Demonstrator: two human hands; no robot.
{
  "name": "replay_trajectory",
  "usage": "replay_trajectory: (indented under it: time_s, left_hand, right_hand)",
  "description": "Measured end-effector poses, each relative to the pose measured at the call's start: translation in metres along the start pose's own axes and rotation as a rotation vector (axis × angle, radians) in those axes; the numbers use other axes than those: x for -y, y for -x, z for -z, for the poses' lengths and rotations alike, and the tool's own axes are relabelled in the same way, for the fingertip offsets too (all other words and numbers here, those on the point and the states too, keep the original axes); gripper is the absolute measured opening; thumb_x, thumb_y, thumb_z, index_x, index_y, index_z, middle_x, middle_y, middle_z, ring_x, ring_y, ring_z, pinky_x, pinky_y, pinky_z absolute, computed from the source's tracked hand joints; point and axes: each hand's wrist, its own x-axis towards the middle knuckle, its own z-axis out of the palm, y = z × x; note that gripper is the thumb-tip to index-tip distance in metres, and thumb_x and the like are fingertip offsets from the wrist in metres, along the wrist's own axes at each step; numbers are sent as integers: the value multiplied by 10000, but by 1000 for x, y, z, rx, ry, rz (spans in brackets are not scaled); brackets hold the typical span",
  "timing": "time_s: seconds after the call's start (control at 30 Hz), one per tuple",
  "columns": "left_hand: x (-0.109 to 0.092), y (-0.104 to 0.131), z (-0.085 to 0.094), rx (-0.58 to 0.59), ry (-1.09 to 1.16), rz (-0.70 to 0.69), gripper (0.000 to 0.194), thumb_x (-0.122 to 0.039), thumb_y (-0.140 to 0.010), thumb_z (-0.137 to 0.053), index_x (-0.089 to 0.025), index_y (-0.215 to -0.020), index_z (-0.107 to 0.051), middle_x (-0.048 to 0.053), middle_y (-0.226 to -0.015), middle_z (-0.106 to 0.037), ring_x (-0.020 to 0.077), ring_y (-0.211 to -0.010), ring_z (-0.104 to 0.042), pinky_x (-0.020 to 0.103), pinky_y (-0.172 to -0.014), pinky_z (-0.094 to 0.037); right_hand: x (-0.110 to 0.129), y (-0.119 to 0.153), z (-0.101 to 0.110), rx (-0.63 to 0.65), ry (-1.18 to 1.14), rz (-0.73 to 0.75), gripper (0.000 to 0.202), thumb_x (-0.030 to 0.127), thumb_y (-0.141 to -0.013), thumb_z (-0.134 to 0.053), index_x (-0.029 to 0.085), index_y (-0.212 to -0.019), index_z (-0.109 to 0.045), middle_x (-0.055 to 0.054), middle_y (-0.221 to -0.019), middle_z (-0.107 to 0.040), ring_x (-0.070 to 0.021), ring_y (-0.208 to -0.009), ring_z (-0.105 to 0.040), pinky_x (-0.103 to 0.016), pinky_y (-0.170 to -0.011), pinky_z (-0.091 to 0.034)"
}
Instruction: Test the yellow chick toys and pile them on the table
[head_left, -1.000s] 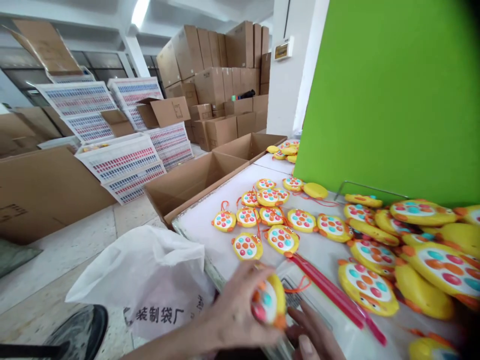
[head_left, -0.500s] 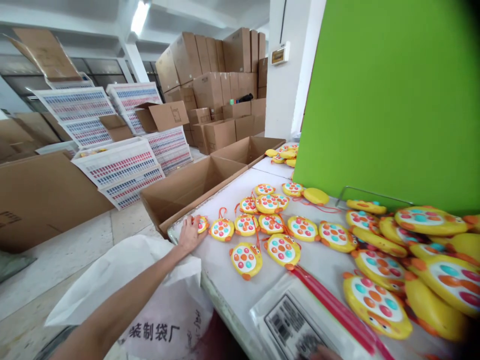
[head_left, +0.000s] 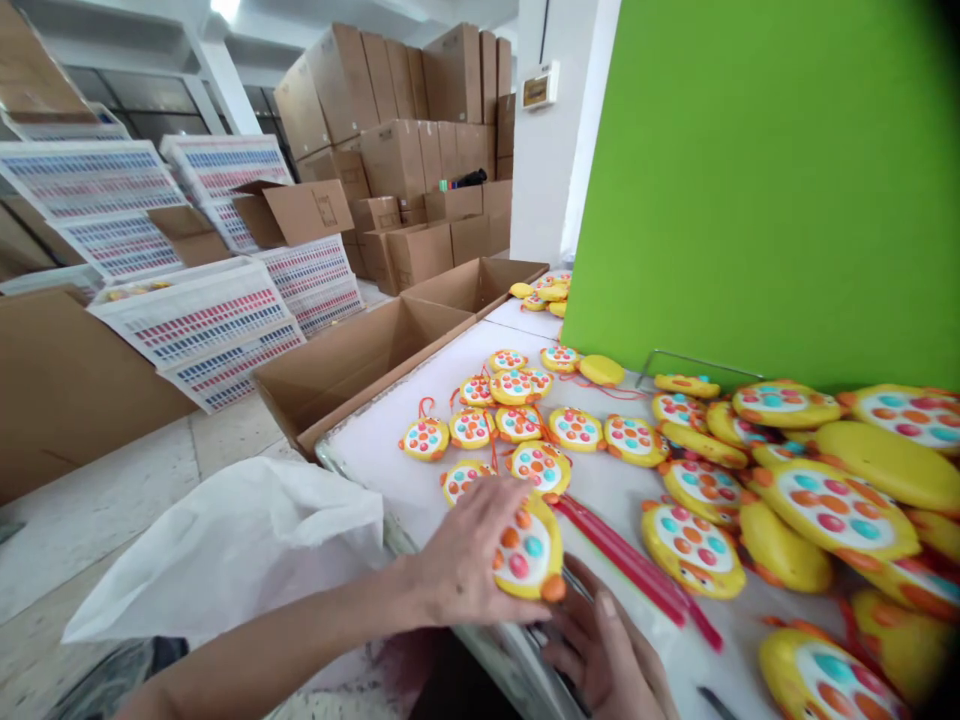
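Note:
My left hand (head_left: 480, 560) is closed around a yellow animal-shaped toy (head_left: 529, 550), its white face of coloured bubbles turned up above the table's front edge. Close by on the right, my right hand (head_left: 611, 645) has its fingers curled on a clear plastic bag (head_left: 551, 665), which the hands mostly hide. Red plastic strips (head_left: 630, 560) lie on the table beyond the right hand. Just past the held toy lie more such toys (head_left: 538, 465), several with orange cord loops, spread in loose rows.
Yellow toys (head_left: 832, 510) are heaped at the right, before a green panel (head_left: 750, 180). An open carton (head_left: 360, 370) stands along the table's left edge. A white sack (head_left: 247, 550) is below left. Stacked crates (head_left: 210, 320) and cartons (head_left: 405, 160) stand behind.
My left hand has come from the table's left corner to the front edge with a toy. My right hand has risen into view, and the bag has left its place on the table.

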Motion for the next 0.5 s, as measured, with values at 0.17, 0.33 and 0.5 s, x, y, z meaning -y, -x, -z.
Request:
replay_trajectory:
  time_s: [0.17,0.33,0.5]
  left_hand:
    - [-20,5,-34,236,166,-174,901,-420,-606,-769,-142,-1362,-366,180,-1339,-451,310,-1269,-364,429,-1091,-262]
    - [-27,16,-36,22,545,362,868,-414,-627,-757,-205,-1361,-341,151,-1354,-427,314,-1221,-427,451,-1001,-385]
    - [-31,18,-50,29,1071,582,795,-286,-607,-795,-162,-1280,-392,100,-1104,-608,271,-1041,-577,389,-897,-473]
  right_hand:
    - [9,2,3,-12,-8,34,621,472,-730,-664,212,-1268,-498,-81,-1199,-625,-271,-1106,-574,-345,-811,-540]
    - [9,7,8,-101,10,46,673,502,-732,-643,227,-1314,-445,-67,-1199,-626,-262,-1058,-601,-304,-749,-556]
    - [4,8,8,-141,171,170,691,527,-751,-612,238,-1348,-421,-60,-1280,-569,-255,-1133,-546,-317,-863,-509]
